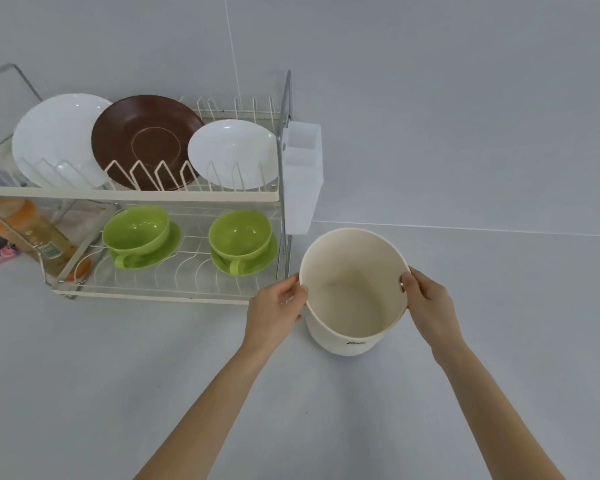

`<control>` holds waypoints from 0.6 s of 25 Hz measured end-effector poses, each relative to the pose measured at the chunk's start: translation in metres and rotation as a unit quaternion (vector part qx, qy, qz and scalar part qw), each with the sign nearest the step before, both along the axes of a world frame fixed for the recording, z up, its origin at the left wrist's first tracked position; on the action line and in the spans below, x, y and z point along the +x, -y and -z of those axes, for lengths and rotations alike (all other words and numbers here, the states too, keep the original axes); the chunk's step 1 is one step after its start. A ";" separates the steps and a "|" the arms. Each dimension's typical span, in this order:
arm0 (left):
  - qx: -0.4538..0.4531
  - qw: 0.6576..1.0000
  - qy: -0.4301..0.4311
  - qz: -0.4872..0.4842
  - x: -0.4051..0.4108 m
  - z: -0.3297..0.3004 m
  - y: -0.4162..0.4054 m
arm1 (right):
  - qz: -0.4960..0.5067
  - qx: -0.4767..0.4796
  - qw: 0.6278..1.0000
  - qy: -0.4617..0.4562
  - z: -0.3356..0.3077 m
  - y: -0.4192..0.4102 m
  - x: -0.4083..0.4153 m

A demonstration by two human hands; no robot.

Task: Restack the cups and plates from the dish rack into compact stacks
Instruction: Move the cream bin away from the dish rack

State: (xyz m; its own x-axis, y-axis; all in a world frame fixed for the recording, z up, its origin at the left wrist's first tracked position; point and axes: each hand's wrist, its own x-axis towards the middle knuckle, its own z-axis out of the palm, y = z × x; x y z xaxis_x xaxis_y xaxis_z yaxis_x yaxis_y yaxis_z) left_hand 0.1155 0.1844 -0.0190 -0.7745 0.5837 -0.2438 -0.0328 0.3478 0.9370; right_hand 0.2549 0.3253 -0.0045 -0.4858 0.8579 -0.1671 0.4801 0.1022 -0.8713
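Note:
A two-tier wire dish rack [129,195] stands at the left. Its upper tier holds a large white plate [54,136], a brown plate [142,140] and a smaller white plate [234,152], all on edge. On the lower tier sit two green cups on green saucers, one at the left [137,230] and one at the right [239,235]. Right of the rack, a cream bucket [352,296] stands empty on the table. My left hand [278,306] grips its left rim and my right hand [426,299] grips its right rim.
A translucent cutlery holder [303,174] hangs on the rack's right end, just above the bucket. An orange bottle [32,233] lies at the left of the lower tier. The grey table [465,341] meets a pale wall behind.

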 end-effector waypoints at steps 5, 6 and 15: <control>0.003 1.000 -0.012 -0.020 -0.004 0.003 -0.034 | 0.008 0.002 1.000 -0.008 0.002 -0.035 -0.014; 0.003 1.000 -0.011 -0.026 -0.005 0.005 -0.038 | 0.007 0.002 1.000 -0.010 0.004 -0.040 -0.018; -0.024 0.999 -0.029 0.002 -0.019 0.016 -0.043 | -0.016 -0.020 1.000 0.000 0.018 -0.048 -0.028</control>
